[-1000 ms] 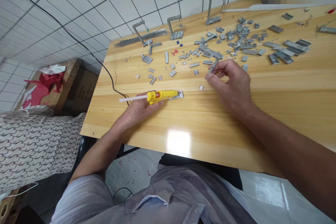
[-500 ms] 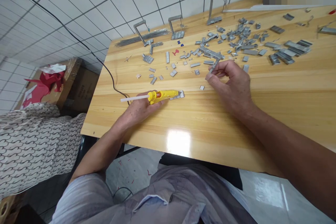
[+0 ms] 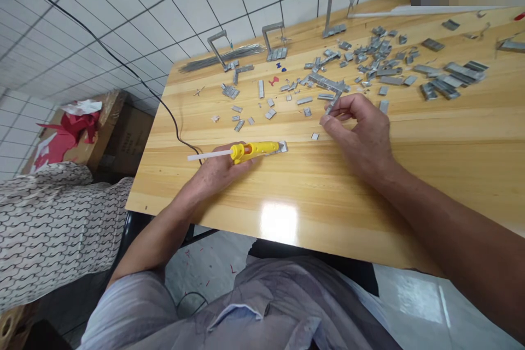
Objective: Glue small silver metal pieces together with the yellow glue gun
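Observation:
My left hand (image 3: 221, 169) is closed around a yellow hot glue gun (image 3: 255, 151), with a white glue stick (image 3: 209, 155) poking out of its back end. The gun's nozzle rests at a small grey metal-like piece (image 3: 284, 146) on the table, partly hidden under the tip. Between thumb and fingers, my right hand (image 3: 361, 131) pinches the near end of a grey angled strip (image 3: 334, 103). That strip's longer arm reaches back toward the scattered pieces. A small pale square (image 3: 315, 136) lies just left of my right thumb.
Three grey hanging-arm frames (image 3: 330, 8) stand along the tiled wall. Many grey strip pieces (image 3: 377, 57) lie across the back and right of the wooden table (image 3: 328, 213). A black cord (image 3: 172, 115) runs down to my left hand. Thin wires (image 3: 225, 57) lie at the back left.
Almost nothing differs. Both hands keep their holds and places, and the whole view has shifted very slightly.

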`<state>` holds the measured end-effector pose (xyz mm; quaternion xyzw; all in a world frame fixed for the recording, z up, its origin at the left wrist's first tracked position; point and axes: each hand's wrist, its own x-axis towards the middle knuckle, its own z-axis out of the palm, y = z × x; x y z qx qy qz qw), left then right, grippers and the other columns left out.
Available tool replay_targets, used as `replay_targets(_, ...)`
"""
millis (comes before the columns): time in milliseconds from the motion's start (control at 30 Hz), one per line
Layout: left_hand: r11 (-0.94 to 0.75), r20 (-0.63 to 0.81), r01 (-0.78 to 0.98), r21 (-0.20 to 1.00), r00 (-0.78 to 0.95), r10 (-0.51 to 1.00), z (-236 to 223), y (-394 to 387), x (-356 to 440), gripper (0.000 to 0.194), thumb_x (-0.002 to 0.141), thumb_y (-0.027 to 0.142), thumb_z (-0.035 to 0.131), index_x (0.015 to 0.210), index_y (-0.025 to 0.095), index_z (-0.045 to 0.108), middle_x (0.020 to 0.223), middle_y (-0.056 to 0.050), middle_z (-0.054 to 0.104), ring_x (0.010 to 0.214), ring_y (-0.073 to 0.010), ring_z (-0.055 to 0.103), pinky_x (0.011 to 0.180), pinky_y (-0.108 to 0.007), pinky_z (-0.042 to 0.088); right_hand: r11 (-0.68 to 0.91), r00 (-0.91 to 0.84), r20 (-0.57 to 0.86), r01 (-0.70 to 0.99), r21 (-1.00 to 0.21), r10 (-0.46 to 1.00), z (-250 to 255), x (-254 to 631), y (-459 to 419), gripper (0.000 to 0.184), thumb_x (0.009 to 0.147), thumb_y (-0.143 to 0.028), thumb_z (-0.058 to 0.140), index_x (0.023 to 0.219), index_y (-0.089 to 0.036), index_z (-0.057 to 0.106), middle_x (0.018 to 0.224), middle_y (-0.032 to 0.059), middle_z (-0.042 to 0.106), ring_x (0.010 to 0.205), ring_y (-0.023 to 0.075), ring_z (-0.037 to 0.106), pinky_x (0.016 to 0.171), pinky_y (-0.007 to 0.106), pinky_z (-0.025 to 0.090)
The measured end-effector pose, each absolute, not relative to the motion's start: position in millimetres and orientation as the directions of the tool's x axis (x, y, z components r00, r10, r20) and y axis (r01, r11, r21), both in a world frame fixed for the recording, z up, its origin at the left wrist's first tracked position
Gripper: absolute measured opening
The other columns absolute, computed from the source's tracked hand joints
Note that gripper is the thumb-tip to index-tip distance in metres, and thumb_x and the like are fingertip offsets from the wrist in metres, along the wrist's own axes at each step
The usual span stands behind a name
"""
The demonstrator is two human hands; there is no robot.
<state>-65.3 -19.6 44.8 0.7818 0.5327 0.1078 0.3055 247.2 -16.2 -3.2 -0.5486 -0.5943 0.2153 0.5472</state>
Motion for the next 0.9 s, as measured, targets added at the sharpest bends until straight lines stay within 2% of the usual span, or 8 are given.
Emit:
replay_targets(133, -0.251, -0.155, 0.786, 0.565, 0.399, 0.904, 44.1, -19.4, -66.4, 0.034, 0.099, 0.053, 0.061, 0.105, 0.020, 0.069, 0.094, -0.003, 0.074, 0.078, -0.0183, 0.066, 0.072, -0.029, 0.048, 0.327, 0.194, 0.440, 0.430, -0.841, 0.877, -5.5, 247.8, -15.4, 0.009, 0.089, -0.026, 0.076, 0.092, -0.028, 0.067, 0.092, 0.0000, 0.076, 0.089, 0.0229, 0.073, 0.089, 0.044, 0.061)
replay_targets(567, -0.254, -0.156, 0.764, 0.594, 0.418, 0.895, 41.5, -20.5, -68.7, 0.033, 0.099, 0.052, 0.062, 0.102, 0.020, 0.071, 0.096, -0.004, 0.074, 0.079, -0.0184, 0.067, 0.069, -0.027, 0.050, 0.324, 0.170, 0.428, 0.431, -0.842, 0.888, -8.0, 248.6, -14.9, 0.009, 0.091, -0.027, 0.075, 0.096, -0.028, 0.068, 0.093, 0.0006, 0.074, 0.093, 0.0242, 0.073, 0.092, 0.046, 0.061)
replay_targets(733, -0.215, -0.171, 0.737, 0.641, 0.410, 0.896, 39.5, -22.3, -67.8, 0.036, 0.099, 0.054, 0.063, 0.109, 0.021, 0.073, 0.105, -0.007, 0.079, 0.093, -0.0229, 0.073, 0.078, -0.030, 0.056, 0.324, 0.172, 0.432, 0.436, -0.840, 0.885, -7.6, 248.5, -15.0, 0.009, 0.090, -0.025, 0.074, 0.095, -0.028, 0.068, 0.092, 0.0005, 0.075, 0.092, 0.0240, 0.073, 0.092, 0.046, 0.061)
replay_targets(900, -0.204, -0.172, 0.745, 0.635, 0.393, 0.903, 39.5, -23.5, -68.5, 0.037, 0.099, 0.056, 0.064, 0.106, 0.020, 0.073, 0.102, -0.007, 0.079, 0.089, -0.0221, 0.072, 0.075, -0.029, 0.056, 0.316, 0.179, 0.426, 0.438, -0.842, 0.887, -6.1, 247.5, -15.5, 0.012, 0.088, -0.020, 0.074, 0.093, -0.028, 0.067, 0.092, -0.0003, 0.075, 0.091, 0.0231, 0.073, 0.091, 0.045, 0.060)
